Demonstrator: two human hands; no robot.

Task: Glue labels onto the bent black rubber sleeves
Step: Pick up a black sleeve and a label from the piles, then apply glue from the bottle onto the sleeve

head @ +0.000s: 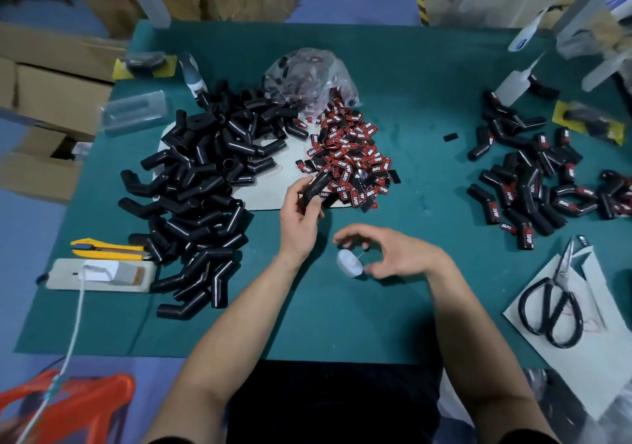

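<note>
The left hand [301,217] curls its fingers round one bent black rubber sleeve [316,188], at 6 o'clock of the heap of red-and-black labels [349,156]. At the sleeve's 5 o'clock, the right hand [393,252] arches half open over a small white plastic bottle [349,264]; I cannot tell whether it touches the bottle.

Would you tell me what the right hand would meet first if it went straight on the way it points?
Most likely the small white bottle lying just ahead of the right hand; whether the thumb already touches it is unclear.
</note>
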